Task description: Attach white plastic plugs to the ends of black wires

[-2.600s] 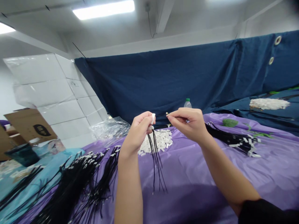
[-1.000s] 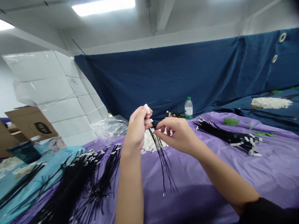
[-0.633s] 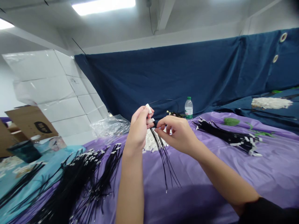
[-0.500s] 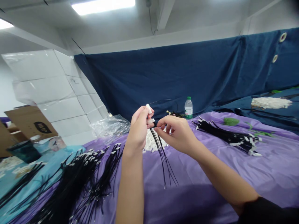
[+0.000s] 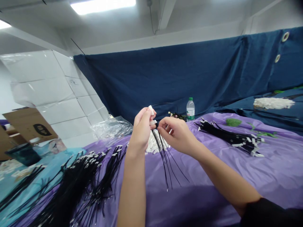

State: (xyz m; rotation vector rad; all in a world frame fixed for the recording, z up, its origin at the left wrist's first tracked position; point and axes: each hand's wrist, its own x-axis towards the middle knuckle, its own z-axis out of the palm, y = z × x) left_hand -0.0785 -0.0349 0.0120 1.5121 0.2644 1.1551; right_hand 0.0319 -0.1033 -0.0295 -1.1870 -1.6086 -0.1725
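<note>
In the middle of the view my left hand is closed around a white block-like piece, which sticks up past the thumb. A second white piece shows between its lower fingers. Thin black wires hang in a loose bunch below the fingers, over the purple cloth. My right hand is pinched close beside the left, its fingertips at the top of the black wires. What exactly lies between those fingertips is too small to make out. Behind the hands a faint black strand stretches to the right.
A heap of small white pieces lies on the purple cloth. Bundles of black wires with white ends lie at left and right. A green-capped bottle, plastic film and an open carton stand or lie farther back.
The thin strand behind the hands no longer arches down at its right end. One hanging wire has swung out to the right. Both hands keep nearly the same place.
</note>
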